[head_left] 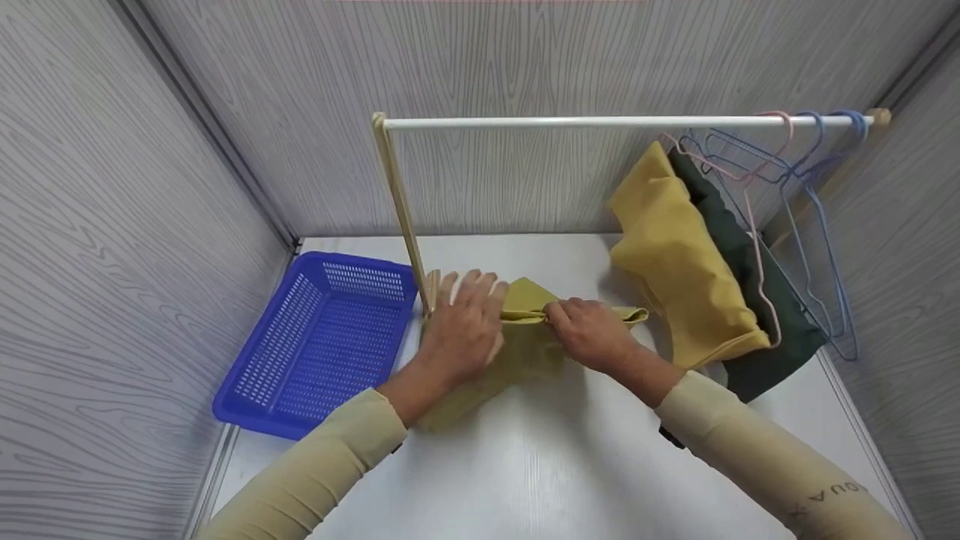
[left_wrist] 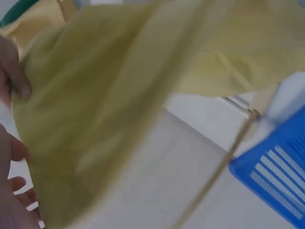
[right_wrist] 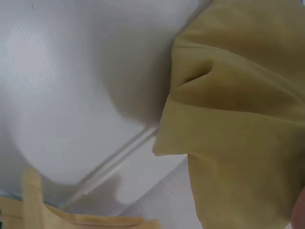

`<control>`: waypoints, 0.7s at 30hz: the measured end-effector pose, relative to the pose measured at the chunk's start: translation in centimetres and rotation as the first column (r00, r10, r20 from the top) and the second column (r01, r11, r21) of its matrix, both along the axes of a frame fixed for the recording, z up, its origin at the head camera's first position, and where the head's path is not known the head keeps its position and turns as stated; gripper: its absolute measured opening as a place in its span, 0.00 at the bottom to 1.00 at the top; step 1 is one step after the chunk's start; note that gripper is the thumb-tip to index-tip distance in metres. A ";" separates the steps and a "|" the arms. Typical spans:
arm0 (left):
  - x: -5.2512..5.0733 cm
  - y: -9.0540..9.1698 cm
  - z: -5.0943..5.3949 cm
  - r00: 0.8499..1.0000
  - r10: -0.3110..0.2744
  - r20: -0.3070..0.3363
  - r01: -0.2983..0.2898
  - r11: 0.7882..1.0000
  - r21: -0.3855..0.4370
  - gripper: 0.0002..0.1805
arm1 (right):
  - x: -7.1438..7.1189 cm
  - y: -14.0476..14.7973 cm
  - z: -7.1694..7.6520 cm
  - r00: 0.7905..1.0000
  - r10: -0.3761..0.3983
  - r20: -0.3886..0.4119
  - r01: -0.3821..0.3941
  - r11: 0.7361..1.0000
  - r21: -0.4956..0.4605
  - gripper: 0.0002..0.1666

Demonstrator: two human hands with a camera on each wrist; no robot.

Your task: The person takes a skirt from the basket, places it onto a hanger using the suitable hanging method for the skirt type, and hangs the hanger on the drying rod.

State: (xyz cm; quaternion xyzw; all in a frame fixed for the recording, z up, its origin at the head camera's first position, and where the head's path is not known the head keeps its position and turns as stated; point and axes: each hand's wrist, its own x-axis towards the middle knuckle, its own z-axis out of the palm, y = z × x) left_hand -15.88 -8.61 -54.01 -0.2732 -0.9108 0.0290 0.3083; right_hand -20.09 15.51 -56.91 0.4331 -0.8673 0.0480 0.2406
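Note:
An olive-yellow cloth (head_left: 521, 360), its garment kind unclear, hangs in folds above the white table in the head view. My right hand (head_left: 592, 334) grips its bunched upper edge. To the left of that grip, my left hand (head_left: 461, 330) is over the cloth with its fingers extended and spread, slightly blurred. In the left wrist view the cloth (left_wrist: 95, 105) fills much of the frame, and the left hand's fingers (left_wrist: 19, 188) appear loose at its edge. The right wrist view shows the cloth (right_wrist: 238, 138) draping down, with only a sliver of hand visible.
A white rail (head_left: 562, 122) on wooden posts spans the back. At its right hang a mustard-yellow garment (head_left: 675, 255), a dark green garment (head_left: 780, 352), a pink hanger (head_left: 757, 247) and blue hangers (head_left: 817, 225). A blue plastic basket (head_left: 262, 322) stands on the left.

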 end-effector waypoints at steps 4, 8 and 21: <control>0.0 2.0 -1.4 0.997 -0.068 -0.021 0.065 0.989 -0.130 0.19 | 0.5 -1.2 0.8 0.984 0.075 -0.163 -0.058 0.993 0.103 0.10; 0.2 2.5 -2.4 0.982 -0.116 -0.152 0.097 0.987 -0.127 0.13 | 0.5 -1.3 1.5 0.961 0.140 -0.239 -0.116 0.987 0.109 0.14; -0.2 0.1 -0.5 0.957 -0.243 -0.158 0.224 0.966 -0.127 0.26 | -0.8 1.2 2.6 0.826 0.221 -0.518 -0.246 0.969 0.020 0.32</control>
